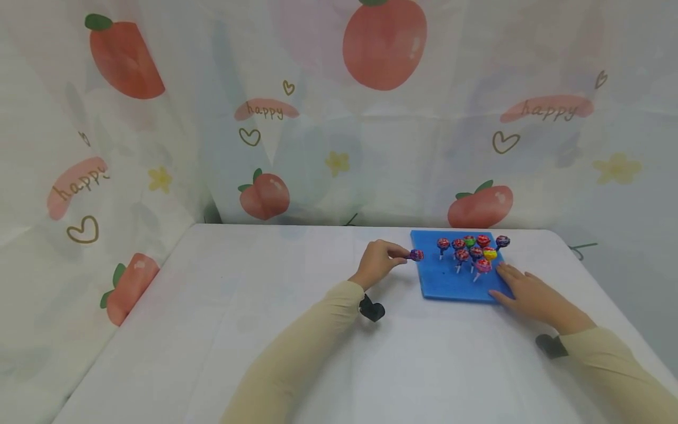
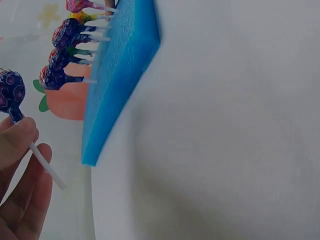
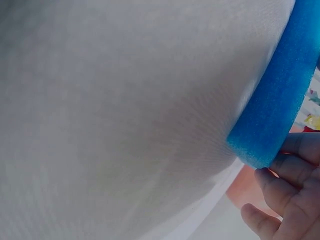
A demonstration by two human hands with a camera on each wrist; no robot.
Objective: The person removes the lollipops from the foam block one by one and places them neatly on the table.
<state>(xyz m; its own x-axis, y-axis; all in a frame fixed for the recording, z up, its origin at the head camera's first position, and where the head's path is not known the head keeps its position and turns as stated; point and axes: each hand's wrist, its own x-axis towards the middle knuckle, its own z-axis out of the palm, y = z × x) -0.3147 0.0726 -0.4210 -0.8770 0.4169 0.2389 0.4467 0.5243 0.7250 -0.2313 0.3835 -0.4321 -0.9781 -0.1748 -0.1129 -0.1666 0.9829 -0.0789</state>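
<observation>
Between thumb and fingertips, my left hand (image 1: 377,262) pinches a lollipop (image 1: 416,255) in a dark purple wrapper with pink marks. In the left wrist view its wrapped head (image 2: 11,91) stands above the fingers and its white stick (image 2: 46,165) sticks out below. This lollipop is beside the left edge of a blue foam board (image 1: 445,285). Several wrapped lollipops (image 1: 482,267) stand on sticks in the board, in red, dark blue, green, yellow and pink. My right hand (image 1: 529,294) touches the board's right edge near the front corner, fingers fairly straight.
The board lies on a white-covered table (image 1: 296,277), toward its back right. Behind and to the left hangs a pale curtain (image 1: 318,59) printed with fruit, hearts and the word "happy". Dark heart-shaped pieces (image 1: 372,308) show at both wrists.
</observation>
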